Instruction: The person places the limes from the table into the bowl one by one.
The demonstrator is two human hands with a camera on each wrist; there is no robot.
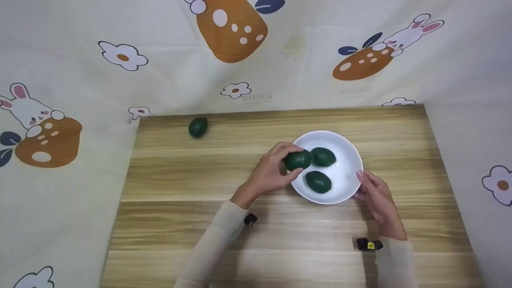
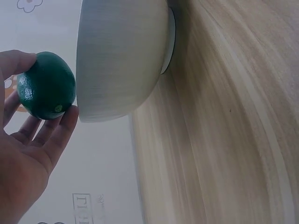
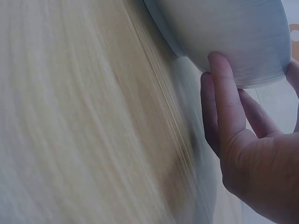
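Note:
My left hand (image 1: 270, 170) holds a dark green lime (image 1: 299, 160) between thumb and fingers over the left rim of a white bowl (image 1: 347, 180). In the left wrist view this lime (image 2: 46, 86) shows glossy, with a small pale spot at one end, level with the bowl's rim. Inside the bowl lie two more limes, one farther back (image 1: 323, 157) and one nearer me (image 1: 319, 182). My right hand (image 1: 378, 198) grips the bowl's right side, thumb at the rim. Its fingers press the outer wall (image 3: 243, 42) from below in the right wrist view.
Another lime (image 1: 198, 127) lies alone at the back left of the wooden table (image 1: 180, 168). A cloth printed with rabbits and flowers (image 1: 168, 88) hangs behind the table and along both sides. Small dark devices sit at both wrists, one by the right sleeve (image 1: 369, 244).

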